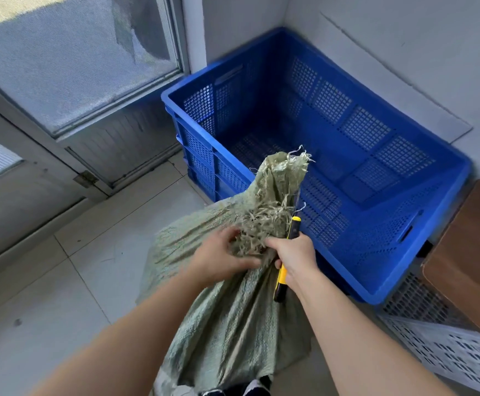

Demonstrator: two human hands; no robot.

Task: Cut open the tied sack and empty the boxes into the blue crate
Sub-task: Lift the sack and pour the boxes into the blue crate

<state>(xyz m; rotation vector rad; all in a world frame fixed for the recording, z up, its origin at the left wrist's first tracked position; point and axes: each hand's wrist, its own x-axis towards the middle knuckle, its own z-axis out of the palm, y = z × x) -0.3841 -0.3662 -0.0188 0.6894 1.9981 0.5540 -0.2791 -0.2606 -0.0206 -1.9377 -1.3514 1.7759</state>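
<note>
A green woven sack stands on the floor in front of me, its frayed, gathered neck sticking up. My left hand pinches the frayed fibres at the neck. My right hand grips a yellow and black utility knife whose blade points up along the right side of the neck. The blue crate stands just behind the sack in the corner, with nothing visible inside. No boxes are in view; the sack hides whatever it holds.
A glass door with a metal frame is to the left. A brown wooden board and a white perforated crate lie to the right of the blue crate. The floor is pale tile.
</note>
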